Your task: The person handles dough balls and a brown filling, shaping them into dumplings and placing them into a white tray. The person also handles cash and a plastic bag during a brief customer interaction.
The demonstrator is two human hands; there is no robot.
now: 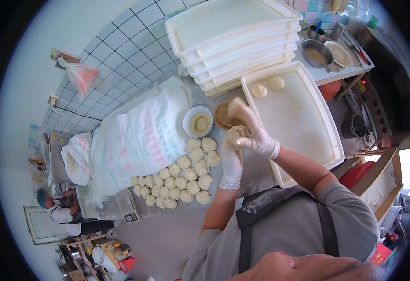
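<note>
My left hand (233,154), in a clear plastic glove, holds a lump of dough (241,131) near the tray's left wall. Fingers raised and partly blurred, my right hand (254,130), gloved too, touches that dough with its lower part. Just behind the hands is a round container of brown filling (224,114), partly covered by my right hand. A white bowl with a yellowish liquid (200,122) stands left of it. Several dough balls (180,182) lie in rows on the metal worktable (257,172). Two round dough pieces (259,91) sit in a white plastic tray (296,116).
Stacked white trays (233,31) stand at the back. White printed sacking (141,137) covers part of the worktable, near a digital scale (131,217). A side table holds a metal bowl (317,52) and a plate (338,54). Another person (64,210) stands far left.
</note>
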